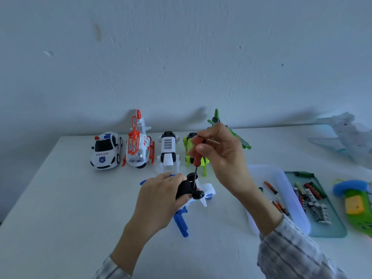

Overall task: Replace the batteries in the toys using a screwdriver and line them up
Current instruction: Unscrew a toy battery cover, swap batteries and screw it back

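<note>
My left hand (161, 196) grips a blue and white toy (182, 218) turned upside down on the table, its black underside (186, 188) facing up. My right hand (219, 152) pinches the red handle of a screwdriver (198, 156), held upright with its tip on the black underside. Behind, in a row along the wall, stand a police car (105, 151), an orange and white helicopter (137, 143), a white robot toy (168, 150) and a green toy (193, 154) partly hidden by my right hand. Loose batteries (311, 198) lie in a green tray (330, 232).
A clear plastic lid (281, 190) with a few batteries lies right of my hands. A green, yellow and blue toy (354, 204) sits at the far right edge. A pale plane toy (342, 135) lies at the back right. The table's left edge runs diagonally.
</note>
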`<control>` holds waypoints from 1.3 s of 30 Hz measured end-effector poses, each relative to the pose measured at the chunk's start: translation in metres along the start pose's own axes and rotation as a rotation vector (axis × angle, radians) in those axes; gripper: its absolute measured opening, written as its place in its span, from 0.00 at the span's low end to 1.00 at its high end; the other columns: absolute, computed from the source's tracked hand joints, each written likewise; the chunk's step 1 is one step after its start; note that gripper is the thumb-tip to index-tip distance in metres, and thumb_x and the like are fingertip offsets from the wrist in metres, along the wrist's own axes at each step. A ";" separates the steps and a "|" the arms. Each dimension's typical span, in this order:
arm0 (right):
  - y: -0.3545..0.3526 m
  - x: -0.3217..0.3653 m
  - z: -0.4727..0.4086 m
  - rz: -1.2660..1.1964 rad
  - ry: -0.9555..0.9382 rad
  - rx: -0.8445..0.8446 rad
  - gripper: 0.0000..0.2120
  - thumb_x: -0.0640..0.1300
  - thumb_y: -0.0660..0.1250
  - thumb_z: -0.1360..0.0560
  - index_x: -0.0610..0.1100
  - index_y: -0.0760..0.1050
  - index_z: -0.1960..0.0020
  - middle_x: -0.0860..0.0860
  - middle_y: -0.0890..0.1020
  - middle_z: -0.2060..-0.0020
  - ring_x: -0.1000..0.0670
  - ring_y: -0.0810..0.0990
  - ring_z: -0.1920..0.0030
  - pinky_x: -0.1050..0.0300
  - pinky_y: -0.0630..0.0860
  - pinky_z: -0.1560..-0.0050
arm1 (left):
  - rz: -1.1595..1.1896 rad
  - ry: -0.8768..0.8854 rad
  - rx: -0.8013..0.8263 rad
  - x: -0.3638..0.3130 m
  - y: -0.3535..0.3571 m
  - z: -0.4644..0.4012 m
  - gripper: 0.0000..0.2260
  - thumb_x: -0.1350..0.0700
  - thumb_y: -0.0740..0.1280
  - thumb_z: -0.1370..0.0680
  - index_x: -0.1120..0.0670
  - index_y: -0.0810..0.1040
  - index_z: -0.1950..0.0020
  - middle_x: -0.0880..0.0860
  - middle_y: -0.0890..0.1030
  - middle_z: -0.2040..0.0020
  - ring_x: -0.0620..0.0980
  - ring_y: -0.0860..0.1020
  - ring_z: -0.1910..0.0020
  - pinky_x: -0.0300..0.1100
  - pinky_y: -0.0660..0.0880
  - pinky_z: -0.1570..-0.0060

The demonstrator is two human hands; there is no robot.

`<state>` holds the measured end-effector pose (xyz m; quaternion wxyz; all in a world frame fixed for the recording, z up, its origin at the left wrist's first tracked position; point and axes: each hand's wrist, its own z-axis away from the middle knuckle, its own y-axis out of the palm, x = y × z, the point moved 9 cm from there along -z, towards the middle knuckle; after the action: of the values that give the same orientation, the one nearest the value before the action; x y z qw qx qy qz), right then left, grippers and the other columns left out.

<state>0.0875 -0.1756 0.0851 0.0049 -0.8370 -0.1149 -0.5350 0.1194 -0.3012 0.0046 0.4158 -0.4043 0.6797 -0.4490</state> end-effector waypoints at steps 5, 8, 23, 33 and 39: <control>-0.004 0.004 -0.004 0.005 0.017 0.037 0.07 0.34 0.69 0.29 0.41 0.72 0.55 0.52 0.79 0.60 0.41 0.78 0.65 0.56 0.77 0.66 | 0.005 0.004 0.011 -0.001 0.001 0.001 0.15 0.36 0.58 0.26 0.45 0.75 0.50 0.43 0.79 0.60 0.45 0.76 0.61 0.38 0.66 0.64; -0.012 0.004 -0.003 -0.008 -0.022 -0.034 0.09 0.32 0.69 0.30 0.39 0.69 0.58 0.45 0.77 0.68 0.41 0.75 0.72 0.54 0.76 0.70 | -0.006 0.007 0.011 -0.001 0.000 0.001 0.17 0.36 0.55 0.27 0.45 0.75 0.49 0.43 0.78 0.60 0.45 0.75 0.61 0.38 0.65 0.63; -0.021 -0.004 -0.006 0.032 0.039 -0.056 0.07 0.31 0.66 0.26 0.41 0.72 0.53 0.40 0.77 0.63 0.41 0.78 0.67 0.53 0.79 0.66 | 0.008 0.008 0.042 -0.001 -0.001 -0.001 0.16 0.37 0.56 0.24 0.44 0.72 0.44 0.43 0.77 0.55 0.46 0.74 0.55 0.39 0.66 0.60; -0.015 -0.003 -0.007 0.071 0.085 -0.050 0.09 0.41 0.72 0.30 0.42 0.76 0.52 0.48 0.77 0.67 0.43 0.78 0.67 0.58 0.77 0.67 | 0.032 0.008 0.012 -0.004 -0.006 -0.002 0.15 0.38 0.59 0.22 0.44 0.72 0.41 0.43 0.78 0.51 0.45 0.75 0.52 0.39 0.67 0.57; -0.007 -0.011 -0.012 0.116 0.130 0.051 0.14 0.27 0.53 0.21 0.42 0.73 0.47 0.39 0.78 0.58 0.38 0.80 0.60 0.47 0.79 0.59 | -0.036 0.043 -0.032 -0.006 -0.005 0.001 0.13 0.38 0.71 0.32 0.44 0.74 0.55 0.41 0.76 0.66 0.43 0.75 0.67 0.37 0.67 0.69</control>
<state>0.0713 -0.1725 0.0795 0.0643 -0.8053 -0.0793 -0.5840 0.1234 -0.2970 0.0105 0.3865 -0.4135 0.6882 -0.4539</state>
